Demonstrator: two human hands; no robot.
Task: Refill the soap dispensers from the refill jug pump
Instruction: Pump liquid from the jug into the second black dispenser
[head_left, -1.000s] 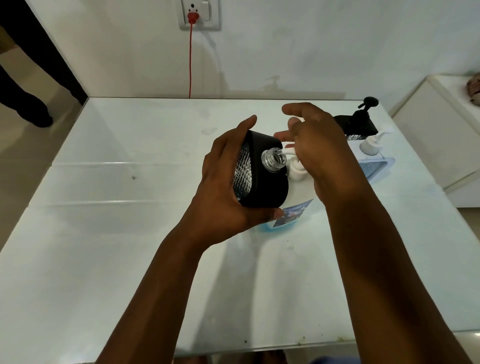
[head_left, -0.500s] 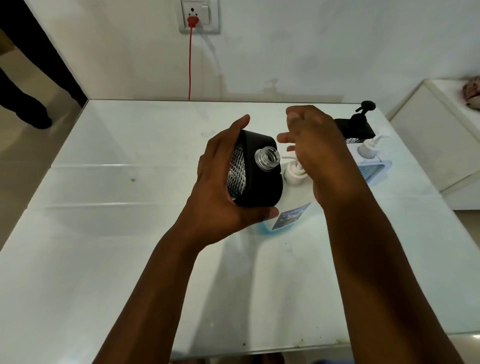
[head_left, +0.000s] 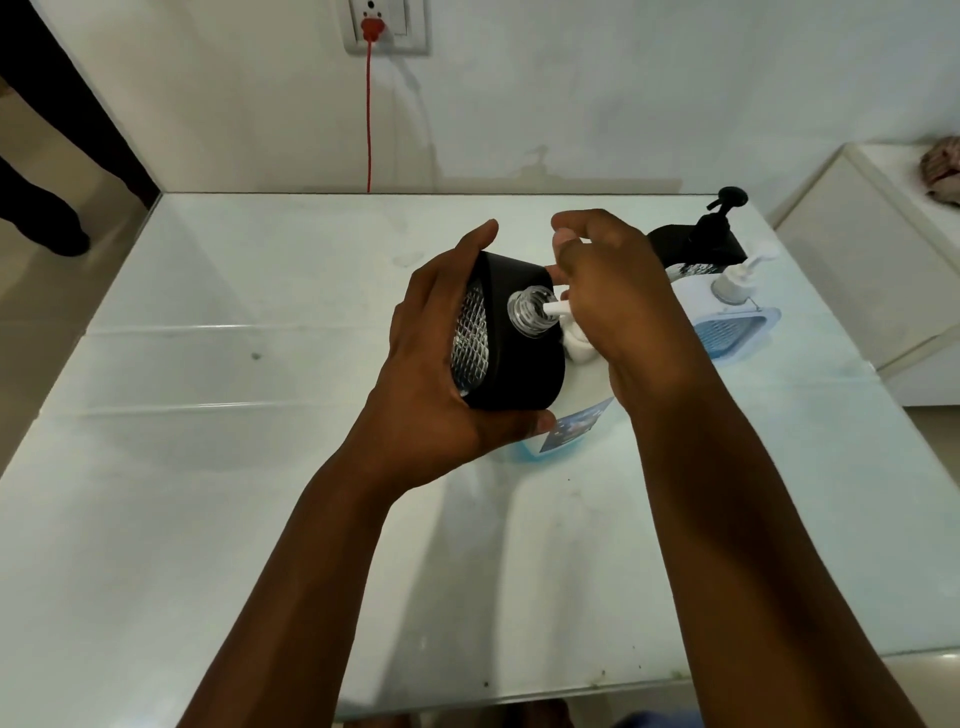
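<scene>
Near the middle of the frame the left hand (head_left: 441, 364) gripped a black, rounded-triangular soap dispenser with a silvery mesh side panel (head_left: 511, 343), fingers wrapped over its far edge and the thumb curled under its near edge. The dispenser was held off the white glossy table (head_left: 218, 467) and tipped over, its long axis running from lower left to upper right, so that the clear threaded open neck (head_left: 527, 313) faced right toward the jug's pump. Just right of it stood the translucent refill jug with blue liquid and a picture label (head_left: 574, 426), mostly hidden behind dispenser and hands. The right hand (head_left: 618, 306) rested on top of the jug's white pump (head_left: 576, 347), fingers curled down over the pump head; the white spout (head_left: 555, 308) poked out from under them and reached the rim of the clear neck.

Half a second before, the right hand had hovered with looser fingers above the pump and the neck sat apart from the spout; the neck had since come to the spout and the hand had closed down on the pump.

In the upper right of the frame, well apart, a second black dispenser with a black pump (head_left: 701, 244) stood behind a pale blue-and-white dispenser with a white pump (head_left: 727, 317). A red cable (head_left: 369, 114) hung from a wall socket at the upper edge.
</scene>
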